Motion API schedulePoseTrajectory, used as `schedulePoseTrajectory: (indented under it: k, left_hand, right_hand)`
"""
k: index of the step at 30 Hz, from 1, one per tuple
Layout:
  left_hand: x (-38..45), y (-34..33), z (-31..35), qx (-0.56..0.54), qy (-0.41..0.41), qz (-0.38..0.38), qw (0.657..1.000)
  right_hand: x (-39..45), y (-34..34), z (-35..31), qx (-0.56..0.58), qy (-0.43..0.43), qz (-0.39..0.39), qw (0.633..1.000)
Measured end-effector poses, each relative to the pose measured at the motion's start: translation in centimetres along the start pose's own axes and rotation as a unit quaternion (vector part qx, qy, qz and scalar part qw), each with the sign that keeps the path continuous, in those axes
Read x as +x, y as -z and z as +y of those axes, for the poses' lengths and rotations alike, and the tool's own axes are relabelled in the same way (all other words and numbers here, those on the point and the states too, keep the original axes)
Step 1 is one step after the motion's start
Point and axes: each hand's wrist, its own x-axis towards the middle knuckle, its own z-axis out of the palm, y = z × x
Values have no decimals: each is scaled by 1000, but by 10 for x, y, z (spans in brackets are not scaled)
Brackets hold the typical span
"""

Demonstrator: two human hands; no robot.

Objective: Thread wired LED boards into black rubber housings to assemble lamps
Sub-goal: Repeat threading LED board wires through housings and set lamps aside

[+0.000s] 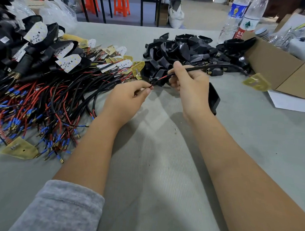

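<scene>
Head view: left hand (130,97) pinches the limp red-black wire ends (151,87) just emerging from the black rubber housing (156,79); right hand (187,82) grips the sheathed cable (198,69). Light, floppy, pliable; best held near the tips.

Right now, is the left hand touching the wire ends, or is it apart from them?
Touching. The head view shows the left hand pinching the red and black wire ends between thumb and fingertip, with no gap.
</scene>
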Motion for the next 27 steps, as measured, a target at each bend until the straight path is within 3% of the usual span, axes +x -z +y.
schedulePoseTrajectory:
  k: [4,7,12,17,21,27]
  left_hand:
    - [1,-1,2,74,8,-11,997]
    - [0,-1,4,87,20,-20,996]
    - [-3,1,7,76,3,-59,995]
    - [-3,1,7,59,13,-55,997]
    - [-4,2,8,62,11,-60,996]
    - [-4,2,12,57,12,-48,997]
  right_hand:
    - [6,11,6,-135,41,129,982]
    - [11,18,9,-250,22,194,948]
    - [14,23,14,-318,-7,178,931]
    - [18,26,12,-272,15,160,949]
    - [16,23,12,-125,-17,111,986]
    - [14,13,8,56,-44,71,995]
